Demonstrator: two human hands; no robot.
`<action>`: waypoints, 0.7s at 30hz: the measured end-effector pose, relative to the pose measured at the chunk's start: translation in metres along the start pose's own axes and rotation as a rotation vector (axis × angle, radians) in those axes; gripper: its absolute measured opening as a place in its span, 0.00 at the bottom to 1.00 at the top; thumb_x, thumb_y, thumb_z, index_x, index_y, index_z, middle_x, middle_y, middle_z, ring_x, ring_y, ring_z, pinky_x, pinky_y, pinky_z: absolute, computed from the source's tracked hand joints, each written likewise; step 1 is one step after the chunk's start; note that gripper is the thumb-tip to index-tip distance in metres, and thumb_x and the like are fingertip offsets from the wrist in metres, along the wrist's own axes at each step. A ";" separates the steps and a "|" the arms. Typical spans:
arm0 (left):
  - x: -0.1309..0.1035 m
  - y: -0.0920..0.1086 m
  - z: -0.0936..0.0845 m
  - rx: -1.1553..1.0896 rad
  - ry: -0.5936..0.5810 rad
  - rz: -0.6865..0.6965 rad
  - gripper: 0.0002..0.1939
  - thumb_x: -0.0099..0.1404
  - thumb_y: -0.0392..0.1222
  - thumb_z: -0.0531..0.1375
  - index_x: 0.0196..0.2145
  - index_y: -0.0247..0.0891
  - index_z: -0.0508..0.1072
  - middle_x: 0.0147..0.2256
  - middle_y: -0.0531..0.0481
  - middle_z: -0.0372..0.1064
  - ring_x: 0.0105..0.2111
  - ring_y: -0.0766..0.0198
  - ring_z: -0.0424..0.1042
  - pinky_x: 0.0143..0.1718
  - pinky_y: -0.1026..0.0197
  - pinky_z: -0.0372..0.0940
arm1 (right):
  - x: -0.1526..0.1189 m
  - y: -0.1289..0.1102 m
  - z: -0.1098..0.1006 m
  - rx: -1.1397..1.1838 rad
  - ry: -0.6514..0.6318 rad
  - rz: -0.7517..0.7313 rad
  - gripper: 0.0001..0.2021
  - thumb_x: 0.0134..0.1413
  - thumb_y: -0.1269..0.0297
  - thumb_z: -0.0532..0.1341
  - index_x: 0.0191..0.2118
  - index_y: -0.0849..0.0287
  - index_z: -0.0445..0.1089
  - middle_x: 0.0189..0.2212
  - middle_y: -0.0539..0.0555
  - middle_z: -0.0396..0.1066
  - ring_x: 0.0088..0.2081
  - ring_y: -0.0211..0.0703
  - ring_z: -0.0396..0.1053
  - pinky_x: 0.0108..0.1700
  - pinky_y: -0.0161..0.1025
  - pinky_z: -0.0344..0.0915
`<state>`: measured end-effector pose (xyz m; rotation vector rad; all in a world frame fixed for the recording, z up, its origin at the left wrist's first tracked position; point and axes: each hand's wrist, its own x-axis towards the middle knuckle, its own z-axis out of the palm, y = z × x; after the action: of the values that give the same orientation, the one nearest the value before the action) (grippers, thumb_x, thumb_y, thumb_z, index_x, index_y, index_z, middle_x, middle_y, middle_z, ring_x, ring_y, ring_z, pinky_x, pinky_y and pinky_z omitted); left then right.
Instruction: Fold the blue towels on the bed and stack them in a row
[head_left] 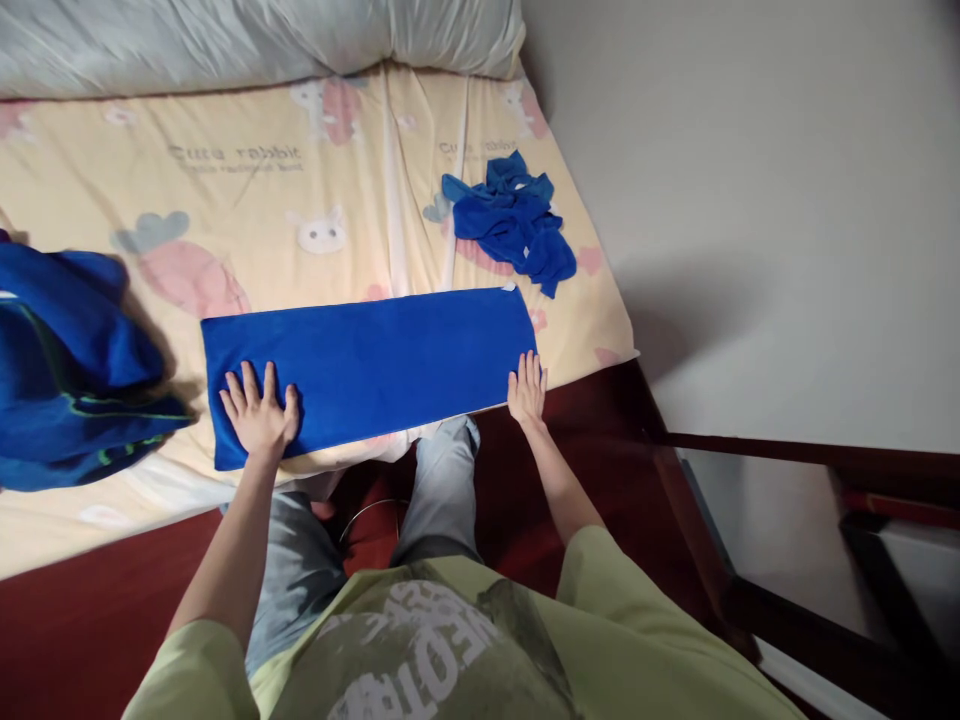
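Note:
A blue towel (390,350) lies flat near the bed's front edge, folded into a long rectangle with a small white tag at its far right corner. My left hand (259,412) presses on its left end, fingers spread. At the right end, my right hand (528,388) rests with fingers stretched out over the near corner. Beyond the towel, to the right, sits a crumpled heap of small blue cloths (510,222). Left of the towel is a larger bunched pile of blue cloth (67,370) with green stitching, cut off by the frame edge.
The bed has a cream sheet (262,240) printed with rabbits and carrots. A grey-white rolled quilt or bolster (247,45) runs along the far side. A plain wall (765,200) stands at the right. Dark red wooden framework (810,455) is at the lower right.

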<state>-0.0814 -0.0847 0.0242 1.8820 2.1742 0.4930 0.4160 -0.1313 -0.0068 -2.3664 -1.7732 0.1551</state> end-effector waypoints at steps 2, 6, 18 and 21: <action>0.000 -0.001 0.000 0.004 0.003 0.009 0.34 0.76 0.54 0.47 0.73 0.36 0.56 0.75 0.38 0.39 0.75 0.43 0.32 0.73 0.36 0.32 | -0.008 0.009 0.003 0.000 -0.030 0.020 0.33 0.74 0.54 0.33 0.76 0.67 0.42 0.77 0.60 0.39 0.77 0.45 0.33 0.76 0.54 0.32; -0.002 -0.001 -0.001 0.005 0.001 -0.005 0.34 0.76 0.54 0.47 0.73 0.37 0.56 0.75 0.39 0.39 0.75 0.44 0.31 0.73 0.36 0.32 | -0.010 0.022 0.002 0.020 -0.054 0.046 0.34 0.74 0.54 0.31 0.77 0.66 0.39 0.77 0.58 0.38 0.77 0.44 0.33 0.77 0.53 0.30; -0.019 -0.025 -0.009 -0.024 -0.001 -0.014 0.34 0.75 0.52 0.45 0.73 0.34 0.56 0.75 0.38 0.38 0.76 0.47 0.33 0.73 0.37 0.33 | -0.007 0.032 -0.003 0.074 -0.170 0.072 0.36 0.72 0.51 0.33 0.77 0.67 0.40 0.77 0.59 0.36 0.77 0.47 0.32 0.76 0.55 0.29; -0.041 -0.042 -0.021 -0.021 0.035 -0.031 0.35 0.76 0.52 0.44 0.73 0.29 0.54 0.75 0.33 0.38 0.75 0.45 0.34 0.73 0.38 0.35 | 0.001 0.030 -0.012 0.121 -0.214 0.089 0.36 0.72 0.49 0.38 0.76 0.66 0.46 0.77 0.61 0.38 0.77 0.49 0.35 0.76 0.57 0.31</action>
<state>-0.1215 -0.1328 0.0246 1.8393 2.2074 0.5448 0.4467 -0.1393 -0.0016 -2.4188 -1.6907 0.5303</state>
